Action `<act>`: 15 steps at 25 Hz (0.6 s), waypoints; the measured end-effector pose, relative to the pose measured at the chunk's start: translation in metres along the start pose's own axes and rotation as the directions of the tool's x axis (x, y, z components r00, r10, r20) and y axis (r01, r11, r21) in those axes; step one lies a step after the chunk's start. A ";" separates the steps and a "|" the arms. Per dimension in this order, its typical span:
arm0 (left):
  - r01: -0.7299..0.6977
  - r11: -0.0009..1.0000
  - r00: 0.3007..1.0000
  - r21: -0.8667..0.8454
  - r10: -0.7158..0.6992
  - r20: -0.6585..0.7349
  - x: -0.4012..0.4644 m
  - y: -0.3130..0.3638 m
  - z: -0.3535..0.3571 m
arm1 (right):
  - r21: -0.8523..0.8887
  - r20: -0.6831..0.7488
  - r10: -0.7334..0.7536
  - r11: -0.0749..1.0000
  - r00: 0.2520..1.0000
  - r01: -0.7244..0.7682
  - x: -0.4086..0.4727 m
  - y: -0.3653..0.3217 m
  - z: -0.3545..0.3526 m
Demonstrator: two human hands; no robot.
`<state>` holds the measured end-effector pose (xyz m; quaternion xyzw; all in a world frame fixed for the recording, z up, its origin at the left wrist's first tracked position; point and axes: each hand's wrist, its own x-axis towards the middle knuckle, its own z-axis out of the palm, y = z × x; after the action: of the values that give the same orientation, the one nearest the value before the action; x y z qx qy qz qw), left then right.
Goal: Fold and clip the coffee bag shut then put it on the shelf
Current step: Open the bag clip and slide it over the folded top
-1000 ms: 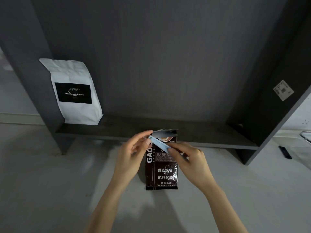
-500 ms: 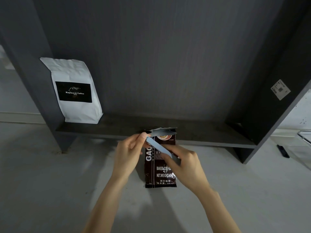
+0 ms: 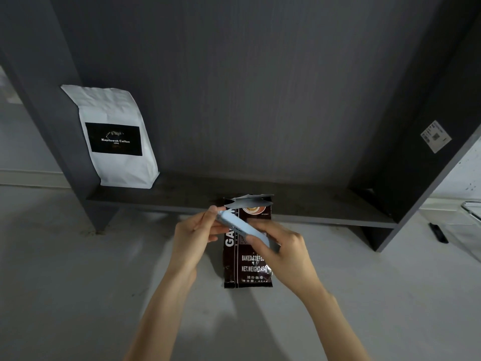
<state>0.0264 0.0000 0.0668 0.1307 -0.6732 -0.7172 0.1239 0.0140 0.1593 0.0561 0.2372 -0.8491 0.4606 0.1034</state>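
A dark brown coffee bag point(image 3: 247, 269) lies flat on the pale floor in front of the shelf, its silver torn top point(image 3: 248, 200) standing open and unfolded. Above the bag's upper half I hold a long pale blue sealing clip point(image 3: 243, 230) slanting from upper left to lower right. My left hand point(image 3: 194, 237) pinches the clip's upper left end. My right hand point(image 3: 282, 250) grips its lower right end and covers part of the bag's print. The low dark grey shelf board point(image 3: 299, 204) runs just behind the bag.
A white coffee bag point(image 3: 117, 139) with a black label stands at the shelf's left end against the side panel. A paper sticker point(image 3: 436, 136) sits on the right side panel. A small black object point(image 3: 438, 231) lies on the floor at the far right.
Both hands have shifted the clip slightly, turning it broader toward the camera over the bag. The bag has stayed in place on the floor with its top open.
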 end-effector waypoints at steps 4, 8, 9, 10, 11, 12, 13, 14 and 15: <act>0.022 0.998 0.999 -0.059 -0.024 -0.042 0.005 -0.003 -0.007 | 0.153 0.050 0.101 0.982 0.994 -0.108 -0.008 0.002 -0.005; 0.006 0.993 0.997 -0.118 -0.014 -0.070 0.011 -0.004 -0.014 | 0.309 0.102 0.235 0.916 0.967 -0.255 -0.012 0.011 -0.018; 0.011 0.994 0.998 -0.112 -0.018 -0.061 0.013 -0.005 -0.013 | 0.327 0.105 0.248 0.906 0.963 -0.269 -0.012 0.014 -0.021; 0.018 0.994 0.999 -0.103 -0.023 -0.044 0.014 -0.006 -0.013 | 0.346 0.110 0.256 0.896 0.960 -0.278 -0.012 0.015 -0.023; 0.026 0.995 0.999 -0.093 -0.028 -0.017 0.016 -0.007 -0.012 | 0.368 0.115 0.265 0.884 0.957 -0.289 -0.011 0.016 -0.024; 0.036 0.996 0.999 -0.084 -0.035 0.016 0.018 -0.008 -0.010 | 0.397 0.116 0.280 0.866 0.953 -0.303 -0.011 0.016 -0.025; 0.048 0.996 0.998 -0.079 -0.044 0.052 0.020 -0.007 -0.009 | 0.431 0.107 0.302 0.845 0.947 -0.318 -0.010 0.017 -0.027; 0.057 0.996 0.995 -0.069 -0.051 0.080 0.024 -0.006 -0.007 | 0.465 0.092 0.324 0.822 0.942 -0.328 -0.008 0.017 -0.029; 0.056 0.998 0.994 -0.041 -0.052 0.097 0.029 -0.006 -0.007 | 0.491 0.072 0.344 0.805 0.936 -0.333 -0.007 0.018 -0.031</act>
<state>0.0020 -0.0159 0.0601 0.1113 -0.6588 -0.7403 0.0748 0.0098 0.1958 0.0569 0.0956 -0.7295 0.6764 -0.0359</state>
